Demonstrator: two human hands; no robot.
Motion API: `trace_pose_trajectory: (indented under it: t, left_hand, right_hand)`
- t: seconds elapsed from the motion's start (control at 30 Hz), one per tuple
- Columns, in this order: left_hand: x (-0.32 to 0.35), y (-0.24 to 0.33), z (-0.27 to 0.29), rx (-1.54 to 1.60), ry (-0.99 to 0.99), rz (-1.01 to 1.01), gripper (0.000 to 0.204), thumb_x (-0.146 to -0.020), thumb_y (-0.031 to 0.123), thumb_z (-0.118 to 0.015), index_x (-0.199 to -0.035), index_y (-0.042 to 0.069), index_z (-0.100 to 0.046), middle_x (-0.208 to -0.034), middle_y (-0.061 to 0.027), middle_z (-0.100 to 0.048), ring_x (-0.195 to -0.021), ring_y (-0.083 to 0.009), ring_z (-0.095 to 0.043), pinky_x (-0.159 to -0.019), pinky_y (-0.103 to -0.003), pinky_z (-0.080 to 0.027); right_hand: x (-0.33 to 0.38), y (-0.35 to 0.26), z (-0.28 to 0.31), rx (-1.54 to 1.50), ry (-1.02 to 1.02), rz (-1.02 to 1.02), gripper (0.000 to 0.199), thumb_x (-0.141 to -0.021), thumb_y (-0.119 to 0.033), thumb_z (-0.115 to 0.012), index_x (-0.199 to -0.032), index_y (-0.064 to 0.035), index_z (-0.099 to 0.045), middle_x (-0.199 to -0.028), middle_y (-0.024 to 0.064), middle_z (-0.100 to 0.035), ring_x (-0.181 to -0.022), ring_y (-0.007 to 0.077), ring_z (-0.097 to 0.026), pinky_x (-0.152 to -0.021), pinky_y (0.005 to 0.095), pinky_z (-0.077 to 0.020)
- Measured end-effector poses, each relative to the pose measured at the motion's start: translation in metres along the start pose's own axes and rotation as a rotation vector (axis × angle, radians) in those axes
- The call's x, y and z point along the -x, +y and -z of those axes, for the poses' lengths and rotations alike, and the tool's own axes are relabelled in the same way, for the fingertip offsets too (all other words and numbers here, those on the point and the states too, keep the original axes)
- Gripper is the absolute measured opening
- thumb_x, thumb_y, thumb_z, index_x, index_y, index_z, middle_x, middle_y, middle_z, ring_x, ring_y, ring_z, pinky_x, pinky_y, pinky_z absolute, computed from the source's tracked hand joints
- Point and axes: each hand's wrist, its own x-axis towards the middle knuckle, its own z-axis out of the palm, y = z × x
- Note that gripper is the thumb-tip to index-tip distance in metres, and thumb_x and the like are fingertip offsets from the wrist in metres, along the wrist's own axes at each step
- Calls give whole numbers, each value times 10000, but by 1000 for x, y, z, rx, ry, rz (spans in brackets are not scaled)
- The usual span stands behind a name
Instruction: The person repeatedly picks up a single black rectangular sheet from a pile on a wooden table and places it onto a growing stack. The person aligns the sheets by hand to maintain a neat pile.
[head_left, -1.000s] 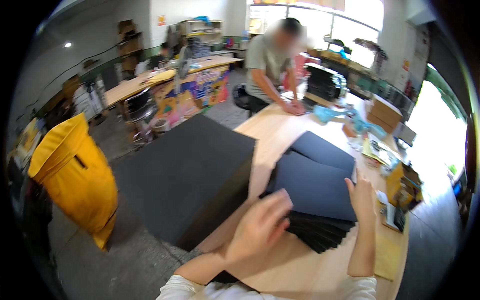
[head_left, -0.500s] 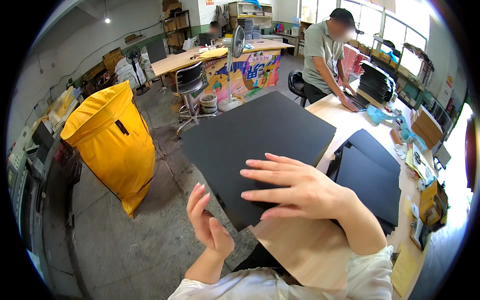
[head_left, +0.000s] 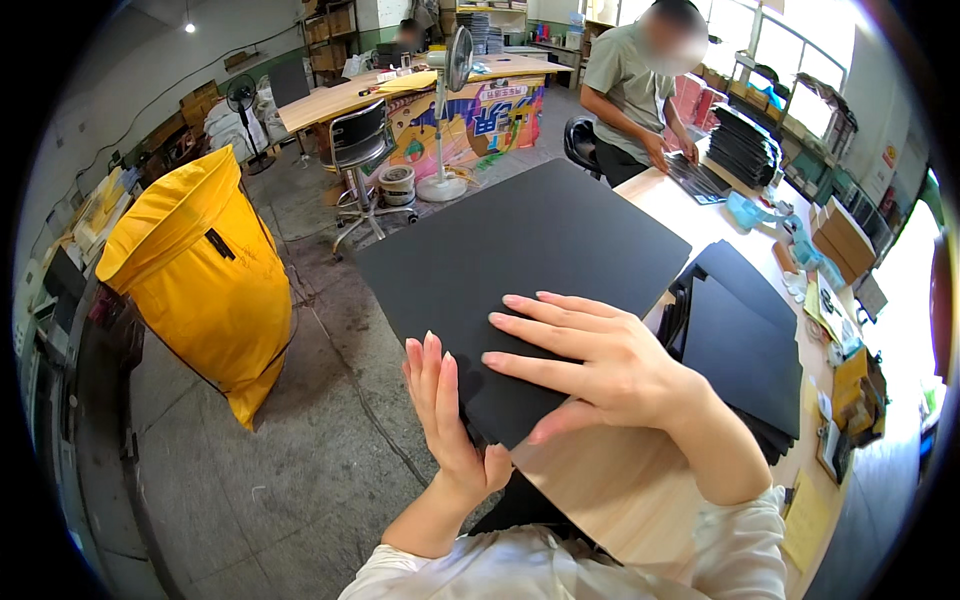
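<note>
Two bare hands at one black board (head_left: 530,240). Right hand (head_left: 612,362): palm down, fingers spread wide over the near part of the board, thumb by the near right edge; not closed around anything. Underside of the palm hidden, full contact not verifiable. Left hand (head_left: 450,425): fingers straight and close together, raised along the near left edge, thumb held apart near the closest corner; likewise not wrapped around anything. Pressure against the edge: cannot tell.

Location of the board: beneath the right hand and beyond the left fingertips, left side projecting past the table (head_left: 610,490) over the floor (head_left: 300,490). Only the top face on show; thickness and number of layers not readable, support beneath out of sight.

Just right of the right hand: pile of black sheets (head_left: 745,330), edges uneven, near left portion hidden behind the wrist, individual layers too dark to count. Well left of the left hand: yellow bag (head_left: 200,285), leaning, interior hidden.

Beyond the right fingertips, across the table: co-worker (head_left: 620,95), face blurred, both hands at a dark flat item (head_left: 700,182) of uncertain kind. Past the far edge of the board: standing fan (head_left: 441,130), chair (head_left: 360,145) and bucket (head_left: 397,187). Both forearms cut short by pale sleeves (head_left: 740,535) at the lower rim.
</note>
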Motion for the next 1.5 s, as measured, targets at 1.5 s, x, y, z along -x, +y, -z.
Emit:
trace_pose_trajectory:
  t: [1.5]
  left_hand:
    - [19,0,1,-48,64,-102,601,-1016,287,-150,-1440,-121,-270,-1481,-348,-313,-1408,-518,-247,-1162,-608,-184]
  right_hand:
    - [-8,-1,-15,-139,142,-121,470,-792,-380,-738,-1133,-60,-681,-1204,156,-659,-1146,314,-625,-983,435,-492]
